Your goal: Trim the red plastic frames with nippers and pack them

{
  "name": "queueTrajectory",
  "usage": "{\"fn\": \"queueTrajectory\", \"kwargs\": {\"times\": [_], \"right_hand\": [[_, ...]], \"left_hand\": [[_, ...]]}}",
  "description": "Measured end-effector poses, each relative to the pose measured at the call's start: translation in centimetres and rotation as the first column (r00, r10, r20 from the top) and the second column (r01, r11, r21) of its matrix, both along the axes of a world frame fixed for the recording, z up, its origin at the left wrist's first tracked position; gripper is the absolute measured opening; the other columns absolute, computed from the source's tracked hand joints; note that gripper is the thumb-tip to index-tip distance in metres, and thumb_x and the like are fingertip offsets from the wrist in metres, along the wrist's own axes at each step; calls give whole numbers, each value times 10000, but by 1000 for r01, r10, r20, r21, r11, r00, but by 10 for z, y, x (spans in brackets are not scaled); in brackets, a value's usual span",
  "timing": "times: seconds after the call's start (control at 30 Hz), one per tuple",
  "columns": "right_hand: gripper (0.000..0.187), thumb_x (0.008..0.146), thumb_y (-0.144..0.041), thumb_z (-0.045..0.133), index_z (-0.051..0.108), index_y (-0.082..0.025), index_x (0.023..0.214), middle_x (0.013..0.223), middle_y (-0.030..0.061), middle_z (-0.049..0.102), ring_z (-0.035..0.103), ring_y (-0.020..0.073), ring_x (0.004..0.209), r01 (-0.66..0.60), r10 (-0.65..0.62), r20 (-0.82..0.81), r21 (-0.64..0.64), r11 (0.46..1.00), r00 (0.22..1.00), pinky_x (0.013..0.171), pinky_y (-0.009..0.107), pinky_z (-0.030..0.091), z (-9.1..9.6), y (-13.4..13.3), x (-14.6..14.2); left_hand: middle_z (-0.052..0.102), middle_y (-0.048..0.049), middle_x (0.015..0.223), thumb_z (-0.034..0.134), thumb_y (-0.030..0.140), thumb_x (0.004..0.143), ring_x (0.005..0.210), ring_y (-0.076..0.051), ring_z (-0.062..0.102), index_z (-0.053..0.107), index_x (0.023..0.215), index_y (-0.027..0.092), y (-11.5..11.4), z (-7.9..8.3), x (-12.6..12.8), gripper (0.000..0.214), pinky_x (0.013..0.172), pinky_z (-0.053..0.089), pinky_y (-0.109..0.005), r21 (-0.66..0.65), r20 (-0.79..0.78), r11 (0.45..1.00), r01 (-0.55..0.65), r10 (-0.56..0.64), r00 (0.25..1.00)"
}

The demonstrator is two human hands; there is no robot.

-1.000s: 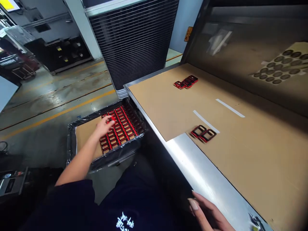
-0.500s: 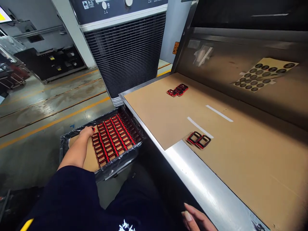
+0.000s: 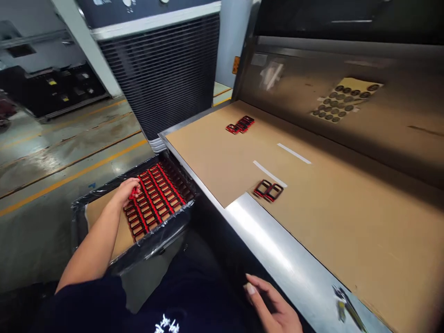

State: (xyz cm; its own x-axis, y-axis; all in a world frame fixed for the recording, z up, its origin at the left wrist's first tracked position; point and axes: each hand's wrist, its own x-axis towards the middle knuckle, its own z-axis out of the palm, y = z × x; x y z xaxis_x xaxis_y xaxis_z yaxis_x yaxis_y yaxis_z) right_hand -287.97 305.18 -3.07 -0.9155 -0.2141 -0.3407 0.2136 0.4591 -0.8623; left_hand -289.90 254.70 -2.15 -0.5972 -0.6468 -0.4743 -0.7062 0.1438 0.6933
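Grey factory floor (image 3: 69,178) with yellow painted lines runs along the left, behind a tall slatted cabinet grille (image 3: 159,78). Below the steel edge of the workbench (image 3: 274,236) sits a low tray (image 3: 149,245), its rim wrapped in glossy black plastic film and its base lined with brown cardboard (image 3: 104,222). Rows of rectangular red-and-black frames (image 3: 156,194) fill the tray's right part, packed tightly with narrow gaps, while the cardboard lies uncovered at its left end.

The left hand (image 3: 126,193) is at the near-left edge of those rows, with its fingers pinched together on one red frame. The right hand (image 3: 270,303) is well apart, down by the bench's near edge, its fingers loosely curled and apart, with nothing visible in them.

Kraft cardboard sheets (image 3: 312,231) cover the bench top, leaving a bright wedge of stainless steel exposed along the edge. Two frames (image 3: 268,190) lie side by side on the cardboard, just beside a white tape strip (image 3: 269,173). A small overlapping cluster of frames (image 3: 240,124) sits farther back. Tan-backed dark discs (image 3: 343,99) show on the steel back panel. A shiny item (image 3: 347,307) near the lower right is too blurred to identify.
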Motion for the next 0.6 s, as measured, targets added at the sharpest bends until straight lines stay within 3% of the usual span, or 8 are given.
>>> {"fn": "queueTrajectory", "kwargs": {"times": [0.07, 0.13, 0.17, 0.23, 0.3, 0.37, 0.47, 0.6], "right_hand": [[342, 852, -507, 686, 778, -208, 991, 885, 58, 772, 742, 193, 796, -56, 55, -54, -9, 998, 997, 745, 218, 607, 7, -9, -1], [304, 899, -437, 651, 740, -203, 1071, 829, 41, 745, 711, 163, 747, -114, 108, -97, -56, 992, 989, 726, 226, 590, 18, -19, -1], [310, 903, -407, 650, 712, -199, 1124, 811, 32, 731, 691, 152, 721, -137, 127, -120, -78, 988, 985, 716, 234, 579, 23, -24, -1], [354, 866, -375, 699, 670, -195, 1169, 771, 15, 699, 642, 137, 664, -122, 109, -168, -66, 990, 980, 660, 241, 542, 32, -27, -1], [365, 810, -389, 759, 674, -188, 1102, 701, -5, 645, 571, 125, 599, -18, 15, -218, -12, 1000, 976, 589, 241, 486, 38, -21, 0], [358, 785, -409, 788, 680, -186, 1044, 660, -22, 594, 518, 113, 567, 116, -115, -236, -6, 993, 965, 560, 241, 446, 42, -8, 6], [390, 769, -416, 812, 681, -194, 1062, 651, -40, 570, 506, 103, 559, 263, -272, -214, -73, 962, 938, 563, 237, 439, 45, 12, 21], [409, 772, -374, 801, 664, -190, 1111, 644, -49, 561, 498, 98, 540, 327, -354, -242, -145, 934, 903, 537, 231, 428, 43, 25, 36]], "left_hand": [[654, -94, 1081, 521, 390, 901, 894, -197, 685, 536, 1193, 158, 69, 7, -10, 373, 718, 591, -331, 199, -153, 969, 143, -114, 982], [660, -91, 1116, 624, 436, 807, 947, -224, 697, 562, 1156, 184, 148, 8, -18, 435, 752, 606, -351, 374, -272, 869, 326, -233, 934], [667, -91, 1116, 684, 460, 761, 949, -237, 705, 580, 1126, 188, 189, 8, -21, 467, 774, 612, -370, 446, -313, 795, 411, -291, 904], [675, -97, 1113, 759, 468, 753, 972, -246, 714, 597, 1083, 190, 261, 8, -22, 461, 845, 600, -388, 609, -428, 583, 538, -329, 842], [692, -103, 1122, 794, 462, 767, 995, -242, 714, 616, 1082, 192, 314, 8, -19, 451, 908, 573, -388, 700, -470, 418, 579, -341, 814], [698, -126, 1188, 757, 494, 812, 1033, -249, 706, 640, 1136, 196, 343, 8, -19, 456, 941, 549, -391, 746, -465, 322, 583, -376, 802], [665, -152, 1315, 648, 528, 880, 1122, -293, 679, 647, 1267, 219, 356, 7, -24, 495, 961, 532, -427, 794, -464, 151, 589, -474, 748], [665, -113, 1323, 713, 353, 837, 1143, -295, 668, 584, 1399, 300, 353, 10, -30, 579, 964, 530, -415, 725, -584, -83, 684, -601, 546]]}}
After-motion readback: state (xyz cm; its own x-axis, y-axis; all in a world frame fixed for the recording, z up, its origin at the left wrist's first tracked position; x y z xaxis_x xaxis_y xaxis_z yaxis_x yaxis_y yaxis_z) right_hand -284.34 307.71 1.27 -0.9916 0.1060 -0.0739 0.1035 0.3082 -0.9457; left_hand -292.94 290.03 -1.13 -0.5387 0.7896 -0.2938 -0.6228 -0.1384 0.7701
